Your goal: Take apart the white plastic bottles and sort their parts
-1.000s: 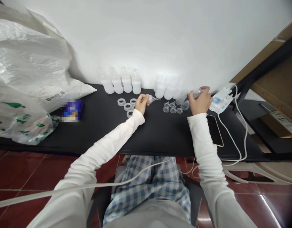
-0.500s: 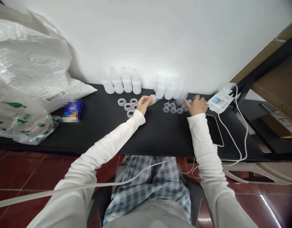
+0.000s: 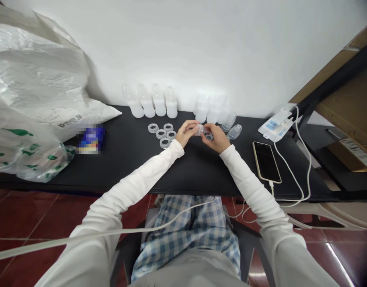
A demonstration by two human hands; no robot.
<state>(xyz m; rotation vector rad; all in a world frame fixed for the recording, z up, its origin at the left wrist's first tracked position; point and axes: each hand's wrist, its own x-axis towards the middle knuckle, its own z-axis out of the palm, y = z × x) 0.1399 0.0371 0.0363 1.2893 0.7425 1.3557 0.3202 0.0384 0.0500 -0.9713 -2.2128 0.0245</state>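
My left hand is closed around a translucent bottle collar, with its fingers on the left side of it. From the right, my right hand pinches a clear dome cap against that collar. Fingers partly cover both pieces, so how far they fit together is hidden. Left of my hands, several loose collar rings lie flat. Clear nipples lie mostly behind my right hand. Two more clear dome caps rest just to the right.
Several capped baby bottles stand along the wall, with uncapped white bottles right of them. A phone on a cable and a white power strip lie rightward. Plastic bags and a blurred blue packet occupy the left.
My right hand has moved left from beside the dome caps, bringing one to the collar in my left hand. The phone is now fully uncovered.
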